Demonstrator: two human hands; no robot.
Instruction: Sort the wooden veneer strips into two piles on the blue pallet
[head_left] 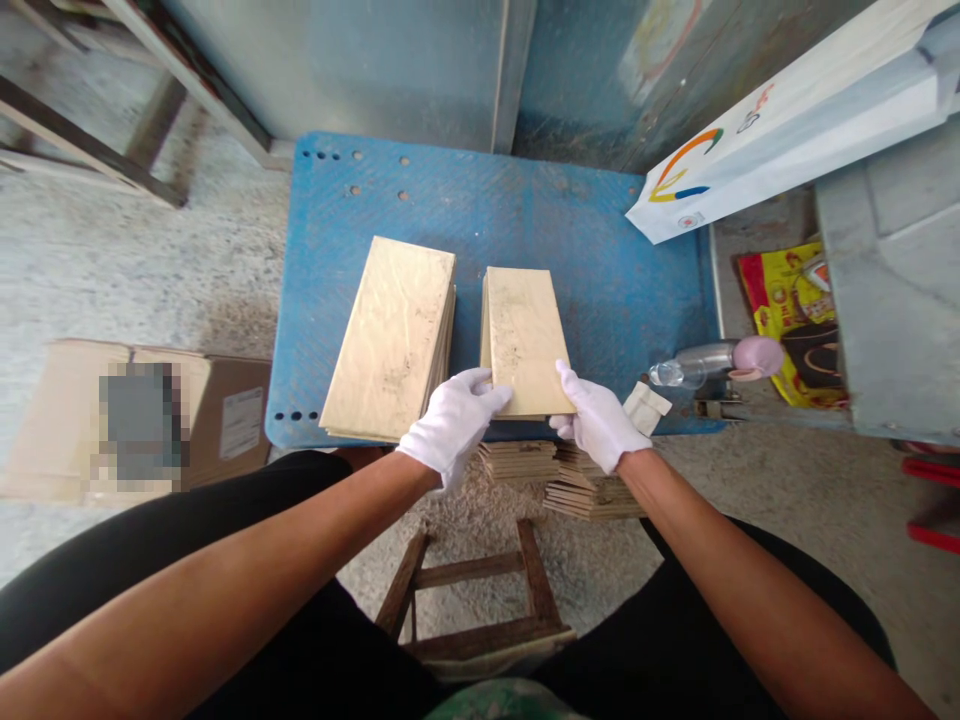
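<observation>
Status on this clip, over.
Gloved left hand and right hand grip near end of thin-board stack on blue table. Second stack alongside, apart. Bottle right, clear.

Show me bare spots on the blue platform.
Free on the blue platform: the far strip behind the left stack and held stack; the right part toward the bottle. Crowded: near edge, where left hand and right hand grip.
</observation>
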